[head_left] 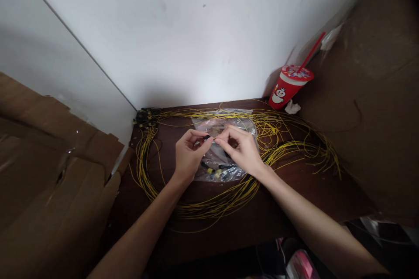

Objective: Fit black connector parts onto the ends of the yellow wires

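Connector (207, 137) held, fit unconfirmed

Above the plastic bag (234, 174), the left hand (190, 153) pinches it; the right hand (241, 149) pinches apparent wire (214, 139) beside it. Yellow wires (212, 211) bear black pieces (145, 117) at upper left; tips (335, 163) at right show none, seemingly unfinished.
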Demonstrator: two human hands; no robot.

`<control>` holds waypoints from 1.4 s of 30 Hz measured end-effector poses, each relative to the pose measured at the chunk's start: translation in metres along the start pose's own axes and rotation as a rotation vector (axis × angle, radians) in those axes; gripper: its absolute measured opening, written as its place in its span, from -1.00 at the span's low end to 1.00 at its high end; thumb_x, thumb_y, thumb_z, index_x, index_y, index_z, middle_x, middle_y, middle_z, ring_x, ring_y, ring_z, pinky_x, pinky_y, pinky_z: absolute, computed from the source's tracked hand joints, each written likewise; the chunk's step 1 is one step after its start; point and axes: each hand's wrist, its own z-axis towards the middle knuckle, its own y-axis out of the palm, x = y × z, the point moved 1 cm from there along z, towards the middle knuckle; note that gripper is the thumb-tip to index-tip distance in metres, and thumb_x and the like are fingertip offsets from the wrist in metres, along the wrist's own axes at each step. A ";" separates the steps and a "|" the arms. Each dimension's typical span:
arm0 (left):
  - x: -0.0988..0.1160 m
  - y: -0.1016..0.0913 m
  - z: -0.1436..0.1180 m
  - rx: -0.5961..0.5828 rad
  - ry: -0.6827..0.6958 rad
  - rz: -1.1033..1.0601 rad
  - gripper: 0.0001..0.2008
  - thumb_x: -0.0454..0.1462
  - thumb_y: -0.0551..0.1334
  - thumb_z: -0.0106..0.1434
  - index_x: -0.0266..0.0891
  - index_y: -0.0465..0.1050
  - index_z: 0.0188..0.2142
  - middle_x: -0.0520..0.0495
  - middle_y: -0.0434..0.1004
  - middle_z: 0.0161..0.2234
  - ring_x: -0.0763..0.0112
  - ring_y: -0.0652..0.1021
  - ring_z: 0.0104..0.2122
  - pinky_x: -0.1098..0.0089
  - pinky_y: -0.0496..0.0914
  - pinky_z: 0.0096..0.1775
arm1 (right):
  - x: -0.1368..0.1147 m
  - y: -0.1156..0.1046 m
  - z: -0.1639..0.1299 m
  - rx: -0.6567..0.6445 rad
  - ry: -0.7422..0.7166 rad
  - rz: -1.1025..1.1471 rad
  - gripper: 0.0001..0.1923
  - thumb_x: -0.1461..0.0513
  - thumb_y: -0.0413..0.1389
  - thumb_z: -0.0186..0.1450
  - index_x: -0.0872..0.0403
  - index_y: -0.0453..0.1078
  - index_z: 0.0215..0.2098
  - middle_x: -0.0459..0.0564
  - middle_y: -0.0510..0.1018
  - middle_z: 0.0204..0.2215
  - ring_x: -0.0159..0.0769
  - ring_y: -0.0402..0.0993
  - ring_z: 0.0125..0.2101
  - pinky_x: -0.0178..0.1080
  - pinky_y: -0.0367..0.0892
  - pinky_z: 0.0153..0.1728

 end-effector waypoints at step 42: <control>0.001 0.000 0.001 -0.028 -0.023 -0.018 -0.82 -0.27 0.38 -0.02 -0.27 0.47 -0.40 -0.02 0.54 -0.44 0.49 0.49 -0.46 0.50 0.35 -0.43 | -0.002 -0.004 -0.002 -0.081 -0.102 -0.076 -0.85 0.22 -0.01 0.34 0.06 0.35 -0.35 -0.04 0.40 -0.41 -0.33 0.32 -0.38 -0.24 0.24 -0.32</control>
